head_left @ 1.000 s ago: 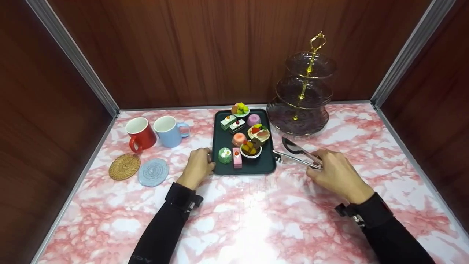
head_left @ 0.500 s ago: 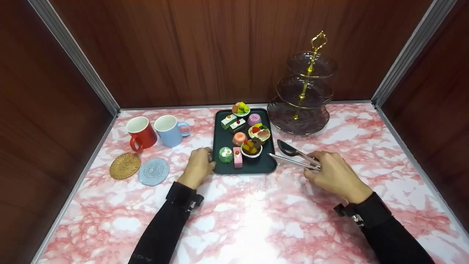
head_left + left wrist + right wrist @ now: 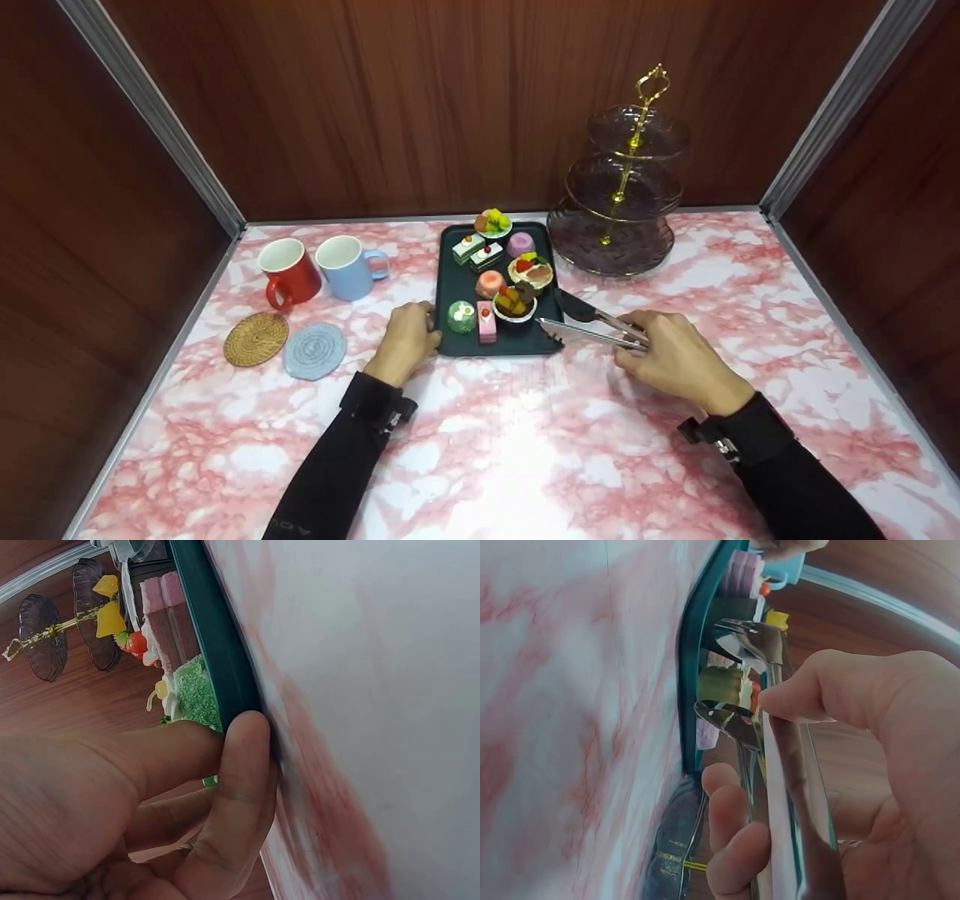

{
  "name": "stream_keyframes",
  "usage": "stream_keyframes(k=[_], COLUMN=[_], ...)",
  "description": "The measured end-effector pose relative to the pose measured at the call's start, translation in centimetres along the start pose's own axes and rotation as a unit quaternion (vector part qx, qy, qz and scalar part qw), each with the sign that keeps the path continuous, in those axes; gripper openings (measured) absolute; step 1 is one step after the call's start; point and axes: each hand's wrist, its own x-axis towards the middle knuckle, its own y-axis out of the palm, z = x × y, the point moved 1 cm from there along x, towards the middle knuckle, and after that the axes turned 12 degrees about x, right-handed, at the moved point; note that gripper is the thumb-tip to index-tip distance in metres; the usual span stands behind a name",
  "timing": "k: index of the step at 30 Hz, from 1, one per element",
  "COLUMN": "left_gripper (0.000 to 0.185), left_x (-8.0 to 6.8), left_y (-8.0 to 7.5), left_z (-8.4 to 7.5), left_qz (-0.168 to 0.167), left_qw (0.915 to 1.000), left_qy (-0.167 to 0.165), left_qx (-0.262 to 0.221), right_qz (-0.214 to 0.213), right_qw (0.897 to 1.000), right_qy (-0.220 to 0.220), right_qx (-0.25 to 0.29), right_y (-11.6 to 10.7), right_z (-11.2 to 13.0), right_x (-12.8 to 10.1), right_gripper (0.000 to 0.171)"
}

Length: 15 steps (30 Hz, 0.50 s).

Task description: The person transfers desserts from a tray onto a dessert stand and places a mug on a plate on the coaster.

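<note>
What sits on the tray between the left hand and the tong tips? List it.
In the head view, between the left hand on the tray edge and the tongs tips: a green dome cake, a pink slice, and a fruit-topped cup.

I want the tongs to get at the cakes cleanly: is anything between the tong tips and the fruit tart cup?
Nothing visible. The metal tongs, gripped by the right hand, open over the dark green tray's right edge, beside the white fruit-topped tart cup.

Bright overhead glare on the marble table point(image 3: 525, 450), dim wooden walls, blurred wrist close-ups.
</note>
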Motion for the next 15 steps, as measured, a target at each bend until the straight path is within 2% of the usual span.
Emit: stream_keyframes(k=[15], left_gripper=[0.025], left_x=[-0.1], left_y=[-0.1], left_z=[-0.1], left_qz=[-0.011], left_qw=[0.9999], left_qy=[0.01], left_qx=[0.008], right_qz=[0.007], right_qw=[0.999], right_qy=[-0.034], right_qx=[0.019], right_y=[1.3], right_z=[0.5], right_x=[0.5], right_gripper=[0.035])
